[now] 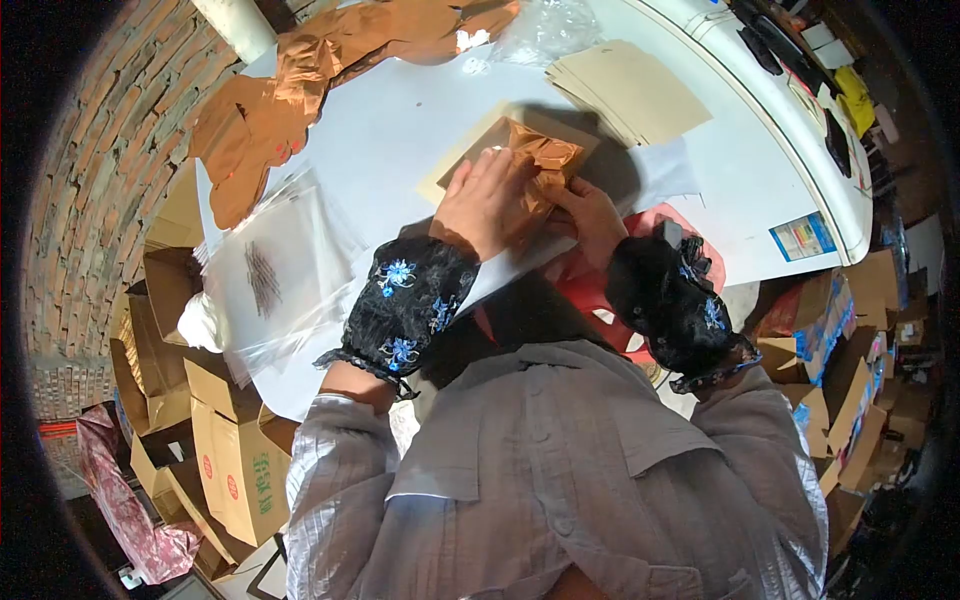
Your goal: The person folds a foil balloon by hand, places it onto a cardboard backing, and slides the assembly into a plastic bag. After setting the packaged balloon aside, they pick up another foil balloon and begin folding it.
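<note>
A crinkled, shiny orange-brown sheet (552, 152) lies folded over a cream card (458, 172) near the middle of the white table. My left hand (482, 205) presses down on the sheet's left side, its fingers bent and close together over the material. At the near right corner, my right hand (592, 215) pinches the sheet between thumb and fingers. Part of the folded piece is covered by both hands. Black sleeve covers with blue flowers are on both forearms.
Cream cards (630, 95) are stacked behind the work. More orange-brown sheets (240, 140) lie along the far left edge, with clear plastic bags (285, 265) at the left. Clear plastic (548, 30) sits at the back. Cardboard boxes (235, 465) stand beside the table.
</note>
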Motion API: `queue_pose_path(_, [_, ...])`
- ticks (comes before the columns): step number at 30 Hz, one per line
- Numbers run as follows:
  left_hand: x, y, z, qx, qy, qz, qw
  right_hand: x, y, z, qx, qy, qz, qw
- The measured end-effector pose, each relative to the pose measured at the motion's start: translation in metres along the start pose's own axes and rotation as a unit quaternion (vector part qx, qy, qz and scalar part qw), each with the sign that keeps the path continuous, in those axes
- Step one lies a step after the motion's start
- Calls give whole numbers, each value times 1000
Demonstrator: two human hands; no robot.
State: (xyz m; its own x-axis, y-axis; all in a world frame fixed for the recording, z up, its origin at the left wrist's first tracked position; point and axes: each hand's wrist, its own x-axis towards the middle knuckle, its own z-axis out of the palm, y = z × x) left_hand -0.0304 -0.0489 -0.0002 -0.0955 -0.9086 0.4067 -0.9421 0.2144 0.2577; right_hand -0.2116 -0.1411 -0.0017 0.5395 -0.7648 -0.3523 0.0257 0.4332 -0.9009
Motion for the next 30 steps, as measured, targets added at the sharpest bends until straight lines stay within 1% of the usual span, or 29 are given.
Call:
queue_pose_path(4, [-1,0,-1,18,-11,1,1000,-11,-13,8,-21,0,12,1000])
queue_pose_path(7, [-2,-2,4,34,-13,0,999,-19,-16,19,50,26,14,998])
queue_pose_path(8, [-2,-4,5,51,-25,0,998,-15,-14,17,59,19,19,998])
queue_pose_path(11, [-1,-4,2,46,-35,-1,998,-8,-9,12,84,7,29,996])
queue_pose_path(14, [8,-8,-4,-67,-72,-66,993,-14,-11,17,89,9,32,995])
queue_pose_path(15, [11,-12,-10,-248,-43,-120,960,-13,-11,16,81,9,39,996])
queue_pose_path(16, [12,-17,-18,-419,-9,-169,892,-13,-11,16,73,8,47,996])
queue_pose_path(17, [14,-23,-26,-574,27,-211,790,-13,-13,15,70,8,55,996])
queue_pose_path(18, [13,-29,-36,-616,71,-213,755,-16,-18,17,67,7,65,996])
queue_pose_path(19, [12,-19,-57,-639,152,-264,707,-18,-19,17,65,7,75,995])
queue_pose_path(21, [-1,-49,-75,-465,177,-309,810,-18,-15,13,89,-11,52,995])
queue_pose_path(24, [-25,-64,-95,-461,214,-338,792,-20,-16,9,112,-35,38,992])
queue_pose_path(27, [-57,-58,-119,-439,223,-371,788,-20,-17,5,110,-50,46,992])
queue_pose_path(28, [-74,-65,-126,-360,196,-356,840,-20,-16,5,106,-53,50,992])
queue_pose_path(29, [-91,-66,-129,-295,192,-348,869,-20,-16,6,109,-58,54,991])
queue_pose_path(30, [-104,-58,-139,-156,142,-398,893,-20,-18,8,111,-63,57,990])
